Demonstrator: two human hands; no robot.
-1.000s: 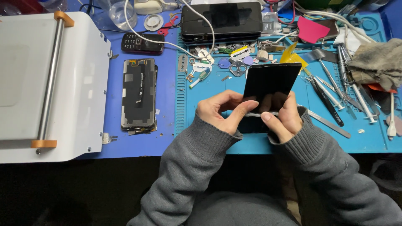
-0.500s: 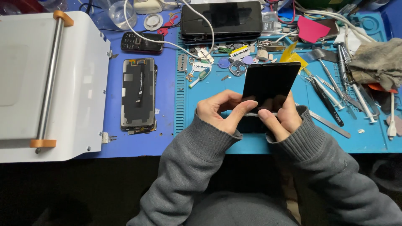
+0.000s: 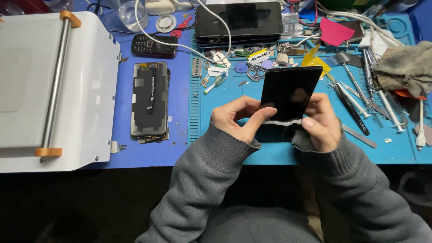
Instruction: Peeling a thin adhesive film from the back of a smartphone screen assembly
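Black rectangular glass phone screen (image 3: 290, 92), centre-right of frame, tilted up above teal silicone work mat (image 3: 225, 96). Left hand (image 3: 238, 118) pinches its lower left edge; right hand (image 3: 321, 121) clasps lower right edge. Thin white strip (image 3: 281, 122) runs across panel between thumbs. Left of them, opened phone display assembly (image 3: 150, 100) lies flat beside white laminating machine (image 3: 49, 85). Metal tweezers (image 3: 353, 108) at right.

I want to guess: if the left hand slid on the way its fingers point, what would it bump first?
Probably the right hand, just across the black glass phone screen both hands hold; depth is unclear.
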